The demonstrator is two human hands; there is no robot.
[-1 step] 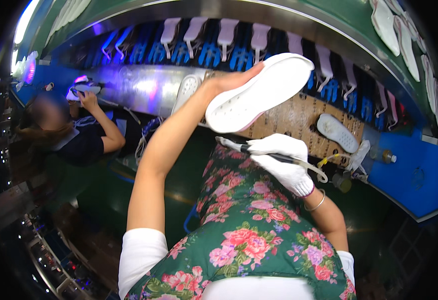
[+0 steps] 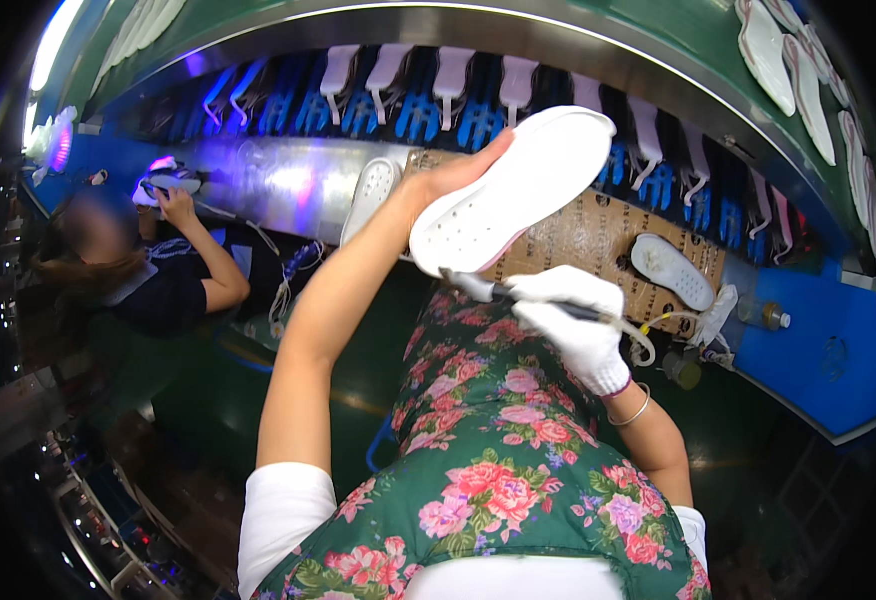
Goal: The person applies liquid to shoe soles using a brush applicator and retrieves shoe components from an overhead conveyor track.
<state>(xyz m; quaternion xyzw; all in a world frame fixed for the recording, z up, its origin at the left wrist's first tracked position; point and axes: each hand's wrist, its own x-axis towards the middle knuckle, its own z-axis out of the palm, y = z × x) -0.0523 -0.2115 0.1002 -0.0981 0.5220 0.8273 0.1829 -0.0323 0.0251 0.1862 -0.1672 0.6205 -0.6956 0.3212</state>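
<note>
A co-worker (image 2: 143, 270) sat beside the conveyor (image 2: 288, 180); a spare white sole (image 2: 670, 270) lay on brown cardboard (image 2: 578, 240).

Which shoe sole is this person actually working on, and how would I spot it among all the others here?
Start at the brown perforated board on the bench under the long conveyor. In front of it, the left hand lifts a white shoe sole, while the gloved right hand puts a pen-like tool to its heel. It alone is in the air; the others lie flat or hang on racks.

White shoe sole (image 2: 518, 195), white glove on right hand (image 2: 573, 325), green apron (image 2: 498, 450) with pink flowers, brown board (image 2: 598, 240)
</note>
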